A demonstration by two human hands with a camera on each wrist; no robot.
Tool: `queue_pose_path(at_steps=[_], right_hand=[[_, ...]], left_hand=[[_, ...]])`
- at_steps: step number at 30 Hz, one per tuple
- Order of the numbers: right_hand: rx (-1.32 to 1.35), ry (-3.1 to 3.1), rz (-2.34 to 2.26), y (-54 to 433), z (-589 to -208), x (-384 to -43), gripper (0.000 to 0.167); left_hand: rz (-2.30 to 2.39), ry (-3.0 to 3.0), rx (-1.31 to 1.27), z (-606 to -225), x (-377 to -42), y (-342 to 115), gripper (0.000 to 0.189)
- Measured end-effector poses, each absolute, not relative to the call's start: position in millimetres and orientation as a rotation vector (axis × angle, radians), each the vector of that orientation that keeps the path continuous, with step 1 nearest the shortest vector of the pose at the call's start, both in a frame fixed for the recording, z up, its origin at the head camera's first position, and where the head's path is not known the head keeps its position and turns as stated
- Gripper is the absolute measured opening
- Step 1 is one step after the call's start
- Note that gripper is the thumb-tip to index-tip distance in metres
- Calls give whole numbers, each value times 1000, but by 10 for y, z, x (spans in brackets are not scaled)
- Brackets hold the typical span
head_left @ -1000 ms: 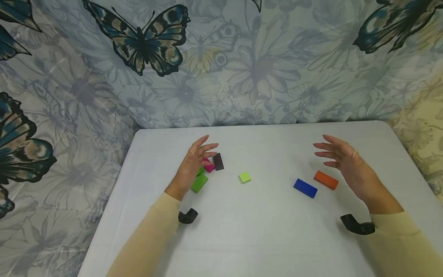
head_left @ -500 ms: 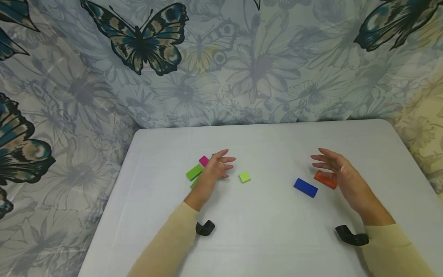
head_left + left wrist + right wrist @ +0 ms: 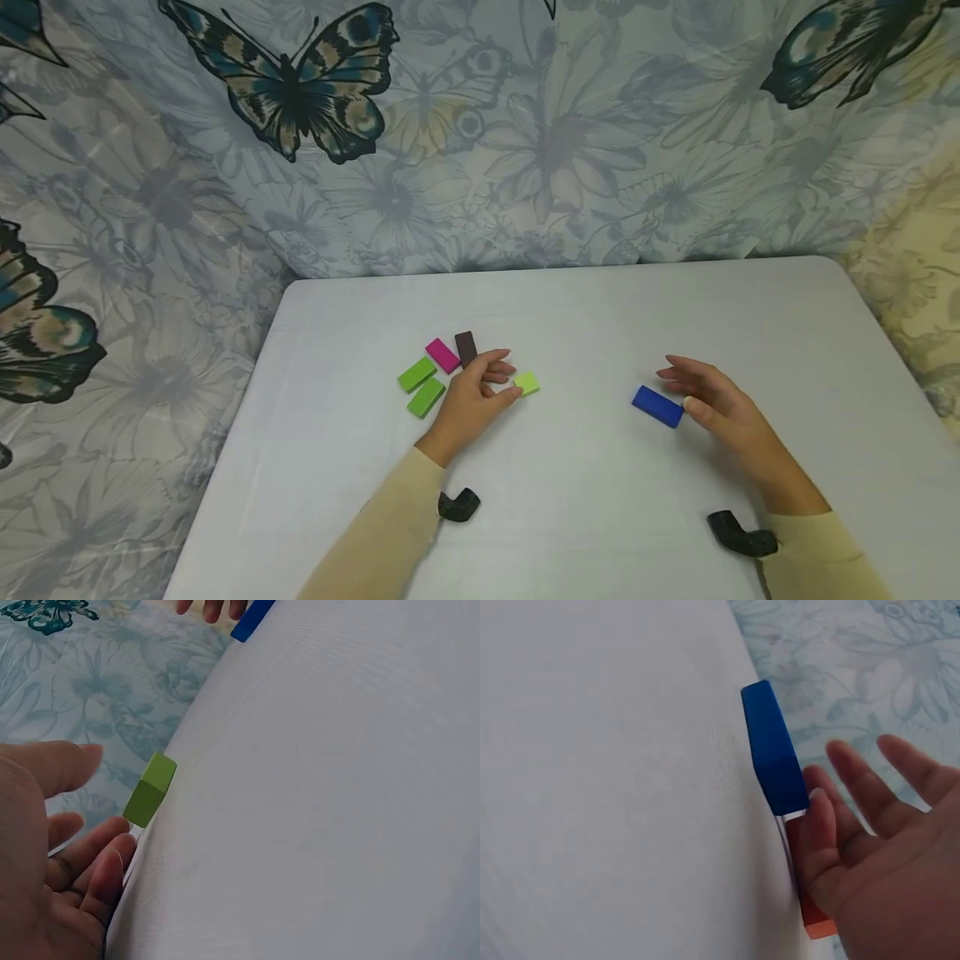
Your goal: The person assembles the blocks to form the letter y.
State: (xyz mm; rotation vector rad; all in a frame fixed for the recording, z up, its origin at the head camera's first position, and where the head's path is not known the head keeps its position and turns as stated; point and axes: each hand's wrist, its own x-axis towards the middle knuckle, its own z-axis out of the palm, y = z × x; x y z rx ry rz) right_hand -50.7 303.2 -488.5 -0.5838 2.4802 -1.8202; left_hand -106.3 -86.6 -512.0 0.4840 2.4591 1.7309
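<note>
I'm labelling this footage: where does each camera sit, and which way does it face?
Head: worn on the head, facing forward and down over the white table; left hand, right hand and sleeves show.
Left wrist: worn there, facing the lime block; left hand shows, plus the right hand's fingertips.
Right wrist: worn there, facing the blue block; right hand shows.
Shared: both wrist views include the blue block.
</note>
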Motion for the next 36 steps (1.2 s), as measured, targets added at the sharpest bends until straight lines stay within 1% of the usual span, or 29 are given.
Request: queue_pose_path(at_steps=[6, 9, 13, 20, 30, 36], right_hand=[[-388, 2646, -1615, 2963, -4975, -444, 55], [-357, 2701, -1510, 2941, -5021, -449, 56], [-426, 2748, -1432, 2922, -5077, -472, 58], [-517, 2893, -1295, 2900, -5079, -461, 47], [-488, 2964, -1199, 2886, -5047, -458, 40], [-518, 2969, -1166, 2858, -5042, -452, 39]], left_hand=[[1619, 2570, 599, -5173, -1061, -891, 49], [1550, 2616, 609, -5160, -1069, -895, 44], [1503, 2646, 581, -5161, -1072, -900, 40], [1489, 2669, 577, -5186, -1082, -859, 37], [1468, 2696, 552, -5165, -1088, -805, 32], [1426, 2711, 570, -5169, -1076, -810, 33]])
